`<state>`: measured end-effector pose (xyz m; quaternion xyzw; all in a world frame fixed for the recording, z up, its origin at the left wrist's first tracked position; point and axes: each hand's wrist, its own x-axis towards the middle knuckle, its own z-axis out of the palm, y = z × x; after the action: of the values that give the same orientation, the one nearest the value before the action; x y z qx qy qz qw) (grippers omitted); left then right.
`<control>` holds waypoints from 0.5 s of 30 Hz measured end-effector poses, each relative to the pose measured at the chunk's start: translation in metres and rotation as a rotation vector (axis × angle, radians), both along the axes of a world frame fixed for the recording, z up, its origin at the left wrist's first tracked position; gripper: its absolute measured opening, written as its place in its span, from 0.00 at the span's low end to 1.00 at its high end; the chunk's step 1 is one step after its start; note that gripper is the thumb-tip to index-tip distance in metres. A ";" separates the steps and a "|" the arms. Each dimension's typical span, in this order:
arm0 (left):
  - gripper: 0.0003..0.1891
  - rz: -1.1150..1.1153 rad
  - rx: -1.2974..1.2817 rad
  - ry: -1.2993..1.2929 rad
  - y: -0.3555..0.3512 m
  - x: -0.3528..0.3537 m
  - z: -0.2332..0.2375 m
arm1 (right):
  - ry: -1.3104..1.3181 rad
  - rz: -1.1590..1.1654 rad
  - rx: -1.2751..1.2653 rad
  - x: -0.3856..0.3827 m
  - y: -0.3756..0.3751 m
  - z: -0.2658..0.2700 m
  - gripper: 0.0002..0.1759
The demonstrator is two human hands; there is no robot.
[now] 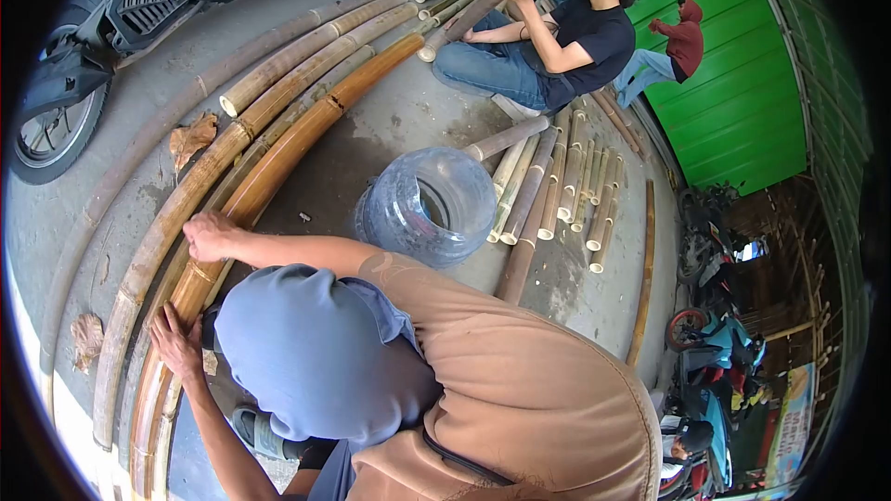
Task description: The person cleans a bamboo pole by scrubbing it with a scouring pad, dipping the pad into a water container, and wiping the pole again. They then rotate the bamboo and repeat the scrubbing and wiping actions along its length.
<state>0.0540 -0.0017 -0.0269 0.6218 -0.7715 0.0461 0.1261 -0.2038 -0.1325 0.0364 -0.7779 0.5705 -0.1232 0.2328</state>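
Observation:
Neither my left hand nor my right hand shows in the head view. Close below me, a co-worker in a brown shirt [548, 390] and blue head covering [306, 343] bends over a glossy golden-brown bamboo pole [269, 181]. That person's upper hand [212, 237] is closed just above the pole; whether it grips something is hidden. The co-worker's other hand [174, 343] rests on the pole lower down, fingers spread. Duller bamboo poles lie alongside, among them a long pale one [172, 218].
A clear plastic water jug [427, 204] stands right of the poles, beside cut bamboo lengths [548, 190]. Another person [589, 42] sits holding a bamboo piece [483, 5]. A motorcycle [65, 102] is at upper left, parked motorbikes [715, 334] at right, a green wall [742, 93] behind.

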 end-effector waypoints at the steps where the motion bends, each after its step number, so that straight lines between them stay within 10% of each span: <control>1: 0.44 -0.010 -0.007 0.002 -0.001 0.002 -0.001 | -0.077 0.107 -0.042 0.019 0.011 -0.003 0.12; 11: 0.43 0.005 0.016 0.044 0.006 -0.013 0.029 | 0.046 -0.375 -0.152 -0.156 -0.053 0.012 0.15; 15: 0.43 -0.006 -0.033 0.050 0.005 -0.012 0.023 | 0.142 -0.170 -0.067 -0.073 -0.030 0.005 0.17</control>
<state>0.0423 0.0031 -0.0039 0.6183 -0.7691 0.0431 0.1559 -0.2773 -0.1623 0.0414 -0.7408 0.6450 -0.1063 0.1542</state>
